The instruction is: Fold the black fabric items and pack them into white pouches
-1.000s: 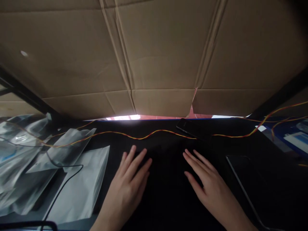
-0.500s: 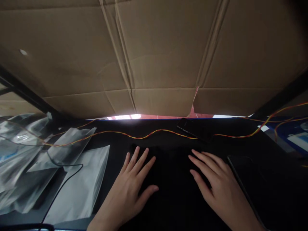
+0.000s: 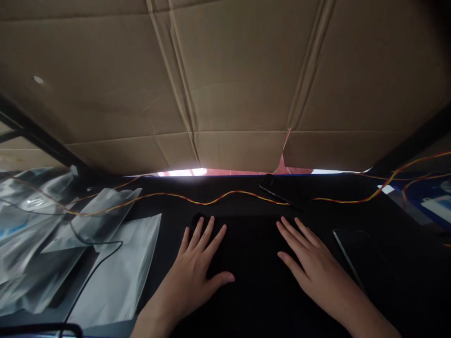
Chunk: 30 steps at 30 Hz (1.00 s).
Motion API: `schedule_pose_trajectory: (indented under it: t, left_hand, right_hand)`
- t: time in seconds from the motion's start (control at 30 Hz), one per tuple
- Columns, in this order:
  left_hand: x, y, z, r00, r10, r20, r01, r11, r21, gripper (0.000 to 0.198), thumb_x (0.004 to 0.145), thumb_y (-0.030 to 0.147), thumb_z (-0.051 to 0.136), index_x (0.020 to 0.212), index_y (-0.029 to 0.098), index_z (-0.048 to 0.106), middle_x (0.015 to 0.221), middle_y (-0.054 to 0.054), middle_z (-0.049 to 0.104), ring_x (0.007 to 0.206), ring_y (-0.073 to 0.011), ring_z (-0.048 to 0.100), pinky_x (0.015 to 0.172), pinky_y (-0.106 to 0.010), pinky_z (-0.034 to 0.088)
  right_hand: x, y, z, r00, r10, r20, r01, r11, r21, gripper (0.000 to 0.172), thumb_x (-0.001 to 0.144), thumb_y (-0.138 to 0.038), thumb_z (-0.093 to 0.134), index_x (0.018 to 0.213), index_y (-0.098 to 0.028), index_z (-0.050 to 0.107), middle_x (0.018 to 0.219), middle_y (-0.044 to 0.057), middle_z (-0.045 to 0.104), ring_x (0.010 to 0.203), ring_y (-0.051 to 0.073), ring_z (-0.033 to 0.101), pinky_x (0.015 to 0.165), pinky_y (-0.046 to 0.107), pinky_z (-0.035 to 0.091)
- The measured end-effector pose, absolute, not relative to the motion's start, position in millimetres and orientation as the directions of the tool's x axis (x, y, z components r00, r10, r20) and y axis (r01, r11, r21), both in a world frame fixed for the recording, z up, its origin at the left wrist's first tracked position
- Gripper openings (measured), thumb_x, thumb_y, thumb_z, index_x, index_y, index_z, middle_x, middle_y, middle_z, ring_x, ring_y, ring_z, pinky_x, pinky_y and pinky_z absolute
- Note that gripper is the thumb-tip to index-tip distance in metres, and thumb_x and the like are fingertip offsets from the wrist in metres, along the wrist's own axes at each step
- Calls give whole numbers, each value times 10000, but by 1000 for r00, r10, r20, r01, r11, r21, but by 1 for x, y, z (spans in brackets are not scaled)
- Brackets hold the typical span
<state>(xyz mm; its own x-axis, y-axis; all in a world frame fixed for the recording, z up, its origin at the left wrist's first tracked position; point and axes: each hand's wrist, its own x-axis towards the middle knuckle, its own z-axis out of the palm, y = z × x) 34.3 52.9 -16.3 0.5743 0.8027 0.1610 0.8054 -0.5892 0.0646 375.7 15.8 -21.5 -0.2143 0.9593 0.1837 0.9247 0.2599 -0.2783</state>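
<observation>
I saw the left hand (image 3: 195, 270) and the right hand (image 3: 310, 263) at the lower middle of the frame, palms down, fingers spread; each grip was loose, with nothing visible in it. Between them it was too dark to tell whether some black thing lay there. Beyond the fingertips, the red-yellow wire (image 3: 204, 203) crossed the frame and seemed to pass under the phone (image 3: 276, 186), right of centre; a finger catching the wire could, I judged, drag the phone. The right hand, going outward, could push the dark slab (image 3: 364, 256) at lower right. The plastic sleeves (image 3: 120, 272), lower left, looked slippery. The table (image 3: 218, 185) was black; creased cardboard (image 3: 236, 84) filled the upper frame.
</observation>
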Motion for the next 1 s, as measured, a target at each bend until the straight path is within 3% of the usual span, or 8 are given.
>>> schedule_pose_trajectory:
  t: [0.17,0.33,0.43,0.53,0.63,0.77,0.87,1.0]
  left_hand:
    - [45,55,-9,594,769,234,788,-615,21,702,1176,546,372,1787,305,126,1829,-134,269,1693,-431,214,1233,-728,414]
    - [52,62,-19,589,772,238,788,-615,43,686,1174,520,397,1785,293,184,1838,-127,249,1686,-424,247,1262,-670,412]
    - [52,63,-24,583,781,222,797,-603,27,669,1168,521,418,1775,309,235,1828,-117,290,1671,-405,307,1261,-649,423]
    - [50,68,-18,575,789,214,806,-592,15,604,1156,450,467,1734,310,364,1788,-87,402,1642,-361,390,1241,-571,465]
    - [47,83,-8,488,838,245,863,-505,7,534,1129,243,454,1660,273,501,1727,-112,502,1559,-382,498,1077,-564,559]
    - [41,107,10,401,873,277,910,-415,-10,472,1050,135,513,1480,228,682,1397,-155,765,1195,-399,699,876,-554,561]
    - [36,105,27,416,854,312,902,-432,-19,317,1070,193,542,1264,268,781,1117,-85,826,984,-328,710,872,-513,517]
    - [24,69,37,481,772,415,852,-523,-14,311,1134,236,485,1169,308,785,1082,-27,808,1010,-281,701,952,-483,444]
  right_hand:
    - [348,13,4,-258,927,272,898,333,-286,517,1179,-356,363,1686,-328,458,1762,-12,392,1636,299,373,1259,588,483]
    - [334,19,-24,-233,949,210,920,286,-267,592,1163,-478,408,1715,-265,412,1783,43,343,1651,374,316,1273,655,438]
    - [339,18,-35,-234,950,208,922,284,-263,596,1159,-477,428,1726,-297,389,1781,28,365,1652,359,333,1290,643,417]
    - [350,23,-26,-241,943,231,925,295,-239,509,1167,-409,405,1647,-296,530,1712,20,503,1577,328,487,1207,581,522]
    - [366,40,-13,-163,939,303,953,229,-198,462,1143,-328,427,1548,-258,640,1602,61,639,1340,319,671,1047,529,604]
    - [384,62,-6,-123,934,336,971,183,-155,373,1064,-270,541,1376,-254,745,1254,83,814,983,297,736,828,472,597]
    - [387,56,2,-130,920,369,967,200,-159,331,1082,-236,494,1255,-273,774,1148,54,812,968,271,742,811,439,553]
    - [381,16,10,-114,833,541,952,247,-180,283,1112,-246,494,1138,-264,776,1121,62,786,999,264,727,879,439,514]
